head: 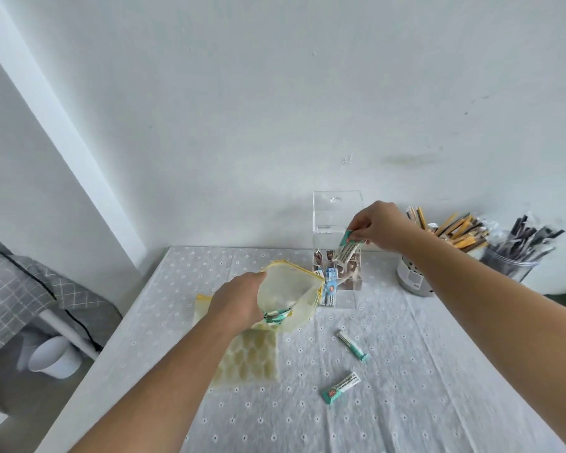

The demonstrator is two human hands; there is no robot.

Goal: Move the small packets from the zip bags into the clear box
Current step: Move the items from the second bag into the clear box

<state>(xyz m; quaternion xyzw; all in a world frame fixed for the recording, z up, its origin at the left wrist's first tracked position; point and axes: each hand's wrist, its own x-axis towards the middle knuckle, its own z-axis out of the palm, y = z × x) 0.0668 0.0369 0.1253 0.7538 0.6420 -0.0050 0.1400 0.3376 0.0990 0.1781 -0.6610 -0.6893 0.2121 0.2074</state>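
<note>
Now R hand [378, 225] grip pinched on packets [348, 248] over clear box [337, 217]; L hand [239, 297] grip clamps zip bag [288, 289].

Zip bag [288, 289] left of clear box [337, 243]

left hand [239, 302]: fingers are wrapping round the far side of the yellow zip bag [288, 289], so they're hiding from view; forearm is running off the bottom edge at 6 o'clock
teal packets in the bag [276, 316]: only showing as a blur through the plastic, can't count them
right hand [378, 225]: fingertips are covering the top of the held packet [348, 248]; print on it is too smeared to read
clear box [337, 250]: contents are blending into a brown and blue jumble, honestly can't tell how many
second zip bag [252, 359]: left arm is covering part of it
bed [20, 289]: getting cut off at 9 o'clock
</note>
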